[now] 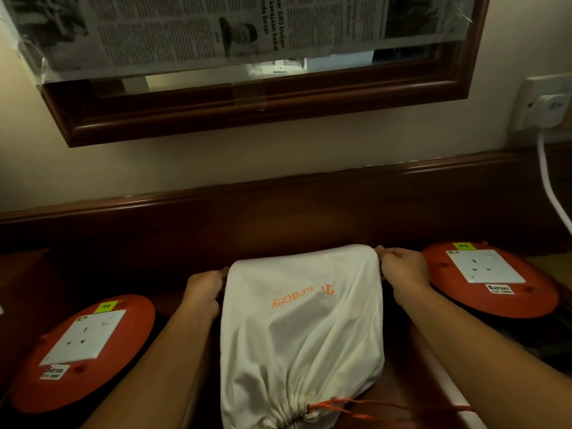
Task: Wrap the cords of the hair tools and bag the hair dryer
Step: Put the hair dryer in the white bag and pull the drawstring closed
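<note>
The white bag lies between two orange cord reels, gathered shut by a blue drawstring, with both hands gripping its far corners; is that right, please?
Not quite: the head view shows an orange drawstring, not blue. The rest stands: the white bag lies between the left reel and the right reel, gathered shut, with the left hand and the right hand gripping its far corners.

One white drawstring bag, mouth cinched, orange cord trailing right. Left hand and right hand grip its far corners. Orange reel at left, second reel at right.
</note>
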Motion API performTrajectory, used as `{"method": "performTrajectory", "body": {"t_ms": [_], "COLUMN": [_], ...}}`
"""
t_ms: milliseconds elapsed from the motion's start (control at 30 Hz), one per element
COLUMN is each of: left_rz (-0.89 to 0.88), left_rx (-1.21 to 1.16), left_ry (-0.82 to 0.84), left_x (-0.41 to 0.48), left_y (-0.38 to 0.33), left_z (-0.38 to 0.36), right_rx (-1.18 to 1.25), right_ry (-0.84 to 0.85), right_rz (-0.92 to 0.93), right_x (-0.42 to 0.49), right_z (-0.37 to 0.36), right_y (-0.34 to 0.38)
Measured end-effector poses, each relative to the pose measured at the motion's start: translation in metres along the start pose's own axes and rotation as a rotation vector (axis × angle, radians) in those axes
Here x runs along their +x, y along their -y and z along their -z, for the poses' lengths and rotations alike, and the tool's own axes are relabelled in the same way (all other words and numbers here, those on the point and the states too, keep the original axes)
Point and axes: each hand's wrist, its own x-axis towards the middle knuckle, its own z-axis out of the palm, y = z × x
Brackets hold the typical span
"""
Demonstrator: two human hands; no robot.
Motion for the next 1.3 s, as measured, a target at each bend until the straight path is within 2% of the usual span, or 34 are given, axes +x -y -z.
{"method": "performTrajectory", "body": {"t_ms": [100,233,300,433,533,633,733,800,933,1033,1133,1167,1267,1300], "left_rz": [-0.056,-0.084,-0.124,-0.474,-0.637,-0.629,-0.582,-0.578,-0.564,-0.550,-0.589,-0.644,-0.848,-0.868], "left_rx": [-0.039,-0.090,-0.072,0.137,0.442,0.639,0.682,0.706,0.753,0.836,0.795,0.766,0.725,0.735], "left_ry": [-0.057,-0.012,0.039,0.122,0.219,0.301,0.326,0.312,0.319,0.326,0.274,0.233,0.090,0.087], "left_x": [-0.010,-0.018,-0.029,-0.076,-0.098,-0.099,-0.098,-0.095,-0.093,-0.098,-0.112,-0.121,-0.162,-0.177], "left_y": [0.007,0.009,0.013,0.032,0.046,0.053,0.048,0.049,0.049,0.041,0.032,0.029,0.036,0.044], "left_z": [-0.001,0.005,0.010,0.021,0.015,0.005,-0.004,-0.007,-0.004,0.001,0.017,0.027,0.064,0.076], "right_rx": [-0.042,-0.093,-0.207,-0.518,-0.720,-0.743,-0.895,-0.949,-0.757,-0.724,-0.665,-0.612,-0.523,-0.522], "right_ry": [0.006,0.143,0.201,0.301,0.410,0.397,0.460,0.459,0.310,0.363,0.470,0.452,0.306,0.270], "right_rz": [0.030,0.052,0.168,0.554,0.585,0.601,0.724,0.710,0.670,0.611,0.502,0.523,0.751,0.814], "right_x": [-0.001,-0.011,-0.028,-0.075,-0.080,-0.078,-0.070,-0.068,-0.078,-0.087,-0.103,-0.108,-0.134,-0.145], "right_z": [-0.001,0.003,0.009,0.014,0.003,-0.006,-0.013,-0.017,-0.016,-0.008,0.018,0.029,0.064,0.075], "right_y": [-0.004,0.011,0.016,0.005,-0.015,-0.025,-0.031,-0.031,-0.030,-0.016,0.006,0.007,-0.005,-0.013]}}
